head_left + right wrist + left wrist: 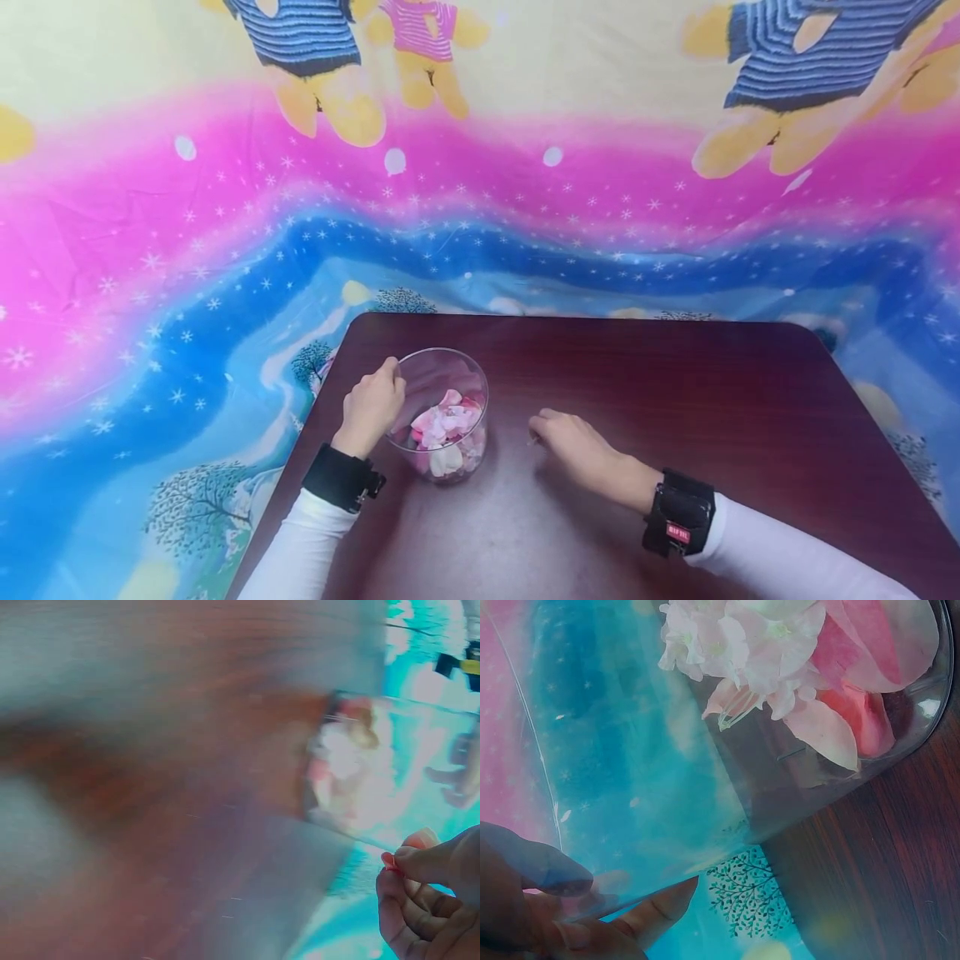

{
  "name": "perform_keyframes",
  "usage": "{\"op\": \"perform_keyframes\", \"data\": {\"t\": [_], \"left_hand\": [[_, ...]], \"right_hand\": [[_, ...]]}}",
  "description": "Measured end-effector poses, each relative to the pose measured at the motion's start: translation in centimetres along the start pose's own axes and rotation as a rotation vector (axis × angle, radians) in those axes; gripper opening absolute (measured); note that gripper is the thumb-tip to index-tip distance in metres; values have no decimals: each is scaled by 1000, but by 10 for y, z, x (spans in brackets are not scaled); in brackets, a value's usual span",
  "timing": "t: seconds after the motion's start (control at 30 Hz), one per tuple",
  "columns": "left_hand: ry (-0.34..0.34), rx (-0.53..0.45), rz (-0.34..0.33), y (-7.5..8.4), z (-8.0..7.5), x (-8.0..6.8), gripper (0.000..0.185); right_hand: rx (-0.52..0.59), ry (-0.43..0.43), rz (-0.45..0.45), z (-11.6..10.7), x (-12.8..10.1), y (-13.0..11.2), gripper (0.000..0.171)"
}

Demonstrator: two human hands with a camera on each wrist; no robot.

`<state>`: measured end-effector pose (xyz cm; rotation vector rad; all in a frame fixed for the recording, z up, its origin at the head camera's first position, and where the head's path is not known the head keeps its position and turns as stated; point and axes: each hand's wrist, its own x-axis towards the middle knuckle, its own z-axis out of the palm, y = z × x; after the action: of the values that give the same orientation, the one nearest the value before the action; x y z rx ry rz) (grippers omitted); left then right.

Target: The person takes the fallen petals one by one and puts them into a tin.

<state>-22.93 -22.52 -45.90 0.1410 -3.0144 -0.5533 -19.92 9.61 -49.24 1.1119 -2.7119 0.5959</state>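
Note:
A clear glass jar (442, 412) holding pink and white flower petals (446, 429) stands on the dark wooden table (637, 375), near its left edge. My left hand (392, 382) grips the jar by its left wall and rim; in the left wrist view its fingertips (660, 904) press against the glass (667, 765) below the petals (795, 660). My right hand (536, 431) rests on the table just right of the jar, fingers curled. In the blurred right wrist view, thumb and forefinger (397, 861) pinch a small reddish-pink bit, probably a petal, with the jar (360, 765) beyond.
A bright cloth (187, 250) printed with bears, stars and trees covers the floor and the wall behind the table. The table's left edge runs close beside the jar. Dark tabletop stretches to the right and toward me. Black bands sit on both wrists.

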Motion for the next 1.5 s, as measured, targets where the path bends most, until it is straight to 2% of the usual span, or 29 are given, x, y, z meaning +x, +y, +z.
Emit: {"op": "perform_keyframes", "data": {"t": [0.3, 0.73, 0.97, 1.23, 1.5], "left_hand": [[-8, -4, -6, 0, 0, 0, 12], [11, -3, 9, 0, 2, 1, 12], [-6, -8, -2, 0, 1, 2, 12], [-1, -6, -6, -1, 1, 1, 12], [1, -8, -7, 0, 2, 0, 12]], "right_hand": [[21, 60, -54, -39, 15, -20, 11], [57, 88, -94, -67, 35, -35, 15], [63, 92, -90, -70, 52, -42, 23], [46, 168, -118, -63, 79, -52, 11], [32, 108, -93, -54, 102, -65, 10]]}}
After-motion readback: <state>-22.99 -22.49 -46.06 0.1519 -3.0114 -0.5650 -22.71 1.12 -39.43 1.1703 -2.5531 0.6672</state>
